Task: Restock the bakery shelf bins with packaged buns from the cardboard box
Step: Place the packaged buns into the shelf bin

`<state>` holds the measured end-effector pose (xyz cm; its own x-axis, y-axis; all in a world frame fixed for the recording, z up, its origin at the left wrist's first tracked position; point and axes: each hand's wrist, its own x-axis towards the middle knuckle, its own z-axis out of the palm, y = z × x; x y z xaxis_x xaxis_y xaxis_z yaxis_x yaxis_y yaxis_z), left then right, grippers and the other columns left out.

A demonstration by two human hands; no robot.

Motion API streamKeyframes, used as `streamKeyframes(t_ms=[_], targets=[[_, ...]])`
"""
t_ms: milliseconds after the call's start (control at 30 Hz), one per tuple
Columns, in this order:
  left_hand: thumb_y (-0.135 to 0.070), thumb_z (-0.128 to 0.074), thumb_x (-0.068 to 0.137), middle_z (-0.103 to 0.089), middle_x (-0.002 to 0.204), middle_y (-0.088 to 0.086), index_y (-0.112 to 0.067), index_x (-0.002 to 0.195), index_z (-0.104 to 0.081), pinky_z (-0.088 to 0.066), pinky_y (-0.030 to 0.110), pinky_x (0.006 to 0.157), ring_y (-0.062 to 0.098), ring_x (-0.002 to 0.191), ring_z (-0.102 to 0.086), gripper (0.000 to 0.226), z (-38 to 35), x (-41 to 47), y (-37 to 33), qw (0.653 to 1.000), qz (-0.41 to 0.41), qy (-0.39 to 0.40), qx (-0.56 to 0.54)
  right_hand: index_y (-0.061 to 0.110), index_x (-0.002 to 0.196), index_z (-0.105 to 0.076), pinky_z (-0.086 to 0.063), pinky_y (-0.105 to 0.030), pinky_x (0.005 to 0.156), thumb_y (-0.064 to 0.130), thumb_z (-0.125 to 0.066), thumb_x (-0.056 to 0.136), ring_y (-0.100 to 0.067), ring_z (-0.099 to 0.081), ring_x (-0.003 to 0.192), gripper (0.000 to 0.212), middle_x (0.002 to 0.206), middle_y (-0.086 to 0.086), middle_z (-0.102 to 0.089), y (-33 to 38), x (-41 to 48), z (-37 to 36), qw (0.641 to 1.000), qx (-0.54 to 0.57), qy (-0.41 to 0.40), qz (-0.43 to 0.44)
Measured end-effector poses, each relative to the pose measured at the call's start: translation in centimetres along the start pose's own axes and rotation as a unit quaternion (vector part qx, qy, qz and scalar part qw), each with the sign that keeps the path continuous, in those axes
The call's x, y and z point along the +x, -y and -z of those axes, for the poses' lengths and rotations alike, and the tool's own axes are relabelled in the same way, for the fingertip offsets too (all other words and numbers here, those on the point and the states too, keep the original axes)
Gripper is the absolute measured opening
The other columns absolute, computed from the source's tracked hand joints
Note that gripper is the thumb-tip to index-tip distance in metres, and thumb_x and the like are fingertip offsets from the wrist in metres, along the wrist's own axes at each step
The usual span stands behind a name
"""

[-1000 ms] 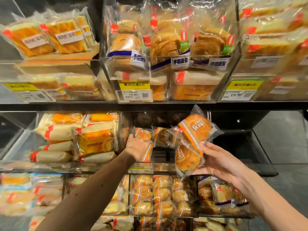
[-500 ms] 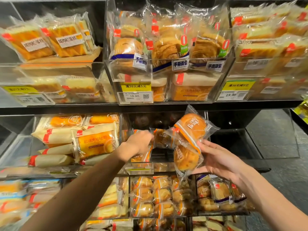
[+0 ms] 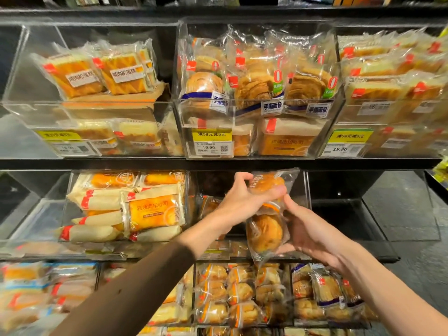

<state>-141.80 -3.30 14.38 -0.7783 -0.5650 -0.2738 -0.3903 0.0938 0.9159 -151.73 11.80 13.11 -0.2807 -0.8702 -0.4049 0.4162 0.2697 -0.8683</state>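
Here, left hand (image 3: 242, 202) curls round the top bun (image 3: 266, 184), right hand (image 3: 312, 235) pinches the lower bun (image 3: 265, 232), both packets just before the middle clear bin (image 3: 308, 190), under the black shelf (image 3: 218, 163).

Left hand (image 3: 242, 203) grips upper bun (image 3: 266, 184) — right hand (image 3: 312, 230), lower bun (image 3: 265, 232).

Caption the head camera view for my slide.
Left hand grips the upper bun, right hand holds the lower bun, before a clear bin.
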Motion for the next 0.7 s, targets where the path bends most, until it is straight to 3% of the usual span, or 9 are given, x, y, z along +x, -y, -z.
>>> streamKeyframes(t_ms=[67, 100, 200, 300, 433, 533, 633, 700], targets=[[-0.069, -0.080, 0.061, -0.062, 0.119, -0.005, -0.030, 0.132, -0.036, -0.053, 0.034, 0.093, 0.011, 0.106, -0.063, 0.092, 0.4, 0.3, 0.5, 0.998, 0.032, 0.010, -0.046, 0.018, 0.133, -0.060, -0.059, -0.051, 0.079, 0.064, -0.079, 0.067, -0.039, -0.064, 0.116, 0.083, 0.126, -0.016, -0.066, -0.2, 0.0, -0.1, 1.000, 0.000, 0.019, -0.007], [-0.064, -0.082, 0.064, -0.061, 0.120, -0.004, -0.029, 0.133, -0.037, -0.054, 0.031, 0.088, 0.012, 0.105, -0.064, 0.089, 0.7, 0.5, 0.7, 0.997, 0.043, 0.016, -0.067, 0.015, 0.133, -0.058, -0.060, -0.048, 0.076, 0.057, -0.085, 0.062, -0.038, -0.066, 0.112, 0.087, 0.123, -0.017, -0.068, -0.3, 0.0, 0.0, 1.000, 0.006, 0.014, -0.007], [-0.051, -0.082, 0.073, -0.058, 0.127, 0.003, -0.025, 0.137, -0.041, -0.055, 0.032, 0.081, 0.018, 0.103, -0.067, 0.080, 2.0, 1.0, 2.1, 0.990, 0.078, 0.017, -0.119, 0.009, 0.130, -0.052, -0.060, -0.041, 0.068, 0.023, -0.082, 0.067, -0.034, -0.072, 0.096, 0.071, 0.113, -0.019, -0.071, -0.5, -0.1, 0.6, 0.998, 0.018, -0.052, 0.001], [-0.044, -0.084, 0.072, -0.059, 0.125, 0.004, -0.024, 0.138, -0.043, -0.054, 0.030, 0.081, 0.016, 0.102, -0.066, 0.079, 4.0, 2.0, 4.0, 0.990, 0.104, 0.028, -0.088, 0.016, 0.129, -0.053, -0.060, -0.043, 0.070, 0.008, -0.072, 0.077, -0.037, -0.071, 0.099, 0.056, 0.123, -0.022, -0.066, -0.2, -0.5, 1.9, 0.996, 0.050, -0.071, 0.008], [-0.038, -0.091, 0.065, -0.066, 0.113, -0.001, -0.021, 0.139, -0.041, -0.054, 0.028, 0.086, 0.014, 0.099, -0.067, 0.091, 5.3, 4.0, 6.3, 0.993, 0.103, 0.046, 0.021, 0.033, 0.132, -0.053, -0.060, -0.040, 0.064, 0.004, -0.067, 0.079, -0.036, -0.072, 0.099, 0.062, 0.121, -0.013, -0.068, 0.0, -1.2, 3.3, 0.993, 0.072, -0.090, 0.021], [-0.037, -0.092, 0.062, -0.060, 0.119, -0.003, -0.026, 0.139, -0.036, -0.051, 0.031, 0.092, 0.014, 0.107, -0.061, 0.096, 4.5, 5.9, 7.5, 0.985, 0.070, 0.068, 0.144, 0.027, 0.135, -0.051, -0.060, -0.041, 0.071, 0.008, -0.070, 0.078, -0.034, -0.072, 0.100, 0.063, 0.113, -0.014, -0.073, -0.2, -1.4, 4.2, 0.991, 0.059, -0.116, 0.019], [-0.059, -0.082, 0.048, -0.052, 0.125, 0.002, -0.038, 0.132, -0.030, -0.045, 0.042, 0.100, 0.023, 0.118, -0.048, 0.100, 2.7, 7.5, 8.5, 0.929, 0.011, 0.106, 0.354, 0.016, 0.133, -0.053, -0.058, -0.039, 0.073, 0.011, -0.072, 0.077, -0.032, -0.072, 0.099, 0.059, 0.113, -0.016, -0.073, -0.4, -1.6, 5.1, 0.988, 0.054, -0.144, 0.014], [-0.055, -0.082, 0.054, -0.051, 0.130, 0.007, -0.032, 0.135, -0.032, -0.041, 0.045, 0.103, 0.029, 0.123, -0.044, 0.098, 1.2, 8.5, 9.0, 0.884, -0.028, 0.140, 0.446, 0.014, 0.133, -0.052, -0.057, -0.039, 0.075, 0.012, -0.072, 0.077, -0.032, -0.072, 0.100, 0.059, 0.113, -0.016, -0.073, -0.4, -1.8, 5.6, 0.986, 0.053, -0.155, 0.013]])
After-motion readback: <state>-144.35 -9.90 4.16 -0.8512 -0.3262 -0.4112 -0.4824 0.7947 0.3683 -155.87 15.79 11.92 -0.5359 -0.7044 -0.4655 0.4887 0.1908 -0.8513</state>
